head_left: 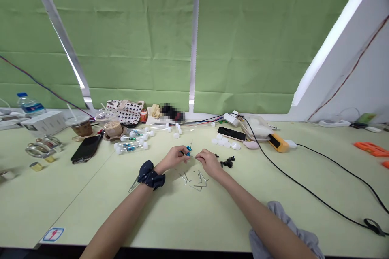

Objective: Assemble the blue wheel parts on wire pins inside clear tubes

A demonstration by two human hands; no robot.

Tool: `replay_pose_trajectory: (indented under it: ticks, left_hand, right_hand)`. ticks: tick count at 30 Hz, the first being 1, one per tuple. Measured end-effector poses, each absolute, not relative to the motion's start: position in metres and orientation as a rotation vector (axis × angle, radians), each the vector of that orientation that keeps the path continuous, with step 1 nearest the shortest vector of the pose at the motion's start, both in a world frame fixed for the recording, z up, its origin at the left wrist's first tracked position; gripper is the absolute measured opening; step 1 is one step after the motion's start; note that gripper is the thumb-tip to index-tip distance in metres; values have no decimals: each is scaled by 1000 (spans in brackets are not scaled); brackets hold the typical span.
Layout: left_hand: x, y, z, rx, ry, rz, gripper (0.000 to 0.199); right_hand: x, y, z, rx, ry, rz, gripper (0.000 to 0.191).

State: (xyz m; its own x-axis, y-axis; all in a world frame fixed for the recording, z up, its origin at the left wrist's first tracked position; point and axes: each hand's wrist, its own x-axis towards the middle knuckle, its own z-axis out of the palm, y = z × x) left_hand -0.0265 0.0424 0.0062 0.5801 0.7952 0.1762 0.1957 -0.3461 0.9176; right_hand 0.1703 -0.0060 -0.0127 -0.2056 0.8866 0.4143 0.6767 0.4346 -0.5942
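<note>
My left hand (175, 158) has its fingers closed around a small blue piece (188, 151) near the middle of the table. Close to its right, my right hand (209, 162) pinches a thin metal rod (193, 156) that reaches to the blue piece. Several bent metal keys (199, 187) and small bits lie on the table below both hands. A pile of small black parts (227, 162) sits just right of my right hand. Dark cloth with pale dots (150, 176) is wrapped around my left wrist.
Clear tubes with white caps (130, 146) lie back left, near cups (112, 128) and a dark phone (86, 148). White discs (221, 141), another phone (231, 134) and a yellow device (278, 143) are back right. A black cable (291, 178) crosses the right side.
</note>
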Motion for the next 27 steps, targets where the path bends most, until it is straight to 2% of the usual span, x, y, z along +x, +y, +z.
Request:
replay_pose_trajectory:
  ticks: [9, 15, 22, 27]
  left_hand:
    - [-41, 49, 6, 1549, 961, 1013, 39]
    - [-45, 44, 2, 1349, 852, 1045, 39]
    - [-45, 44, 0, 1143, 781, 1011, 36]
    - [-46, 41, 6, 1023, 706, 958, 35]
  right_hand:
    - [177, -5, -22, -1554, -2089, 522, 13]
    - [186, -1, -14, -1685, -1979, 279, 22]
    - [206, 6, -20, -2018, -1858, -27, 10]
    - [211, 8, -23, -2036, -1901, 109, 14]
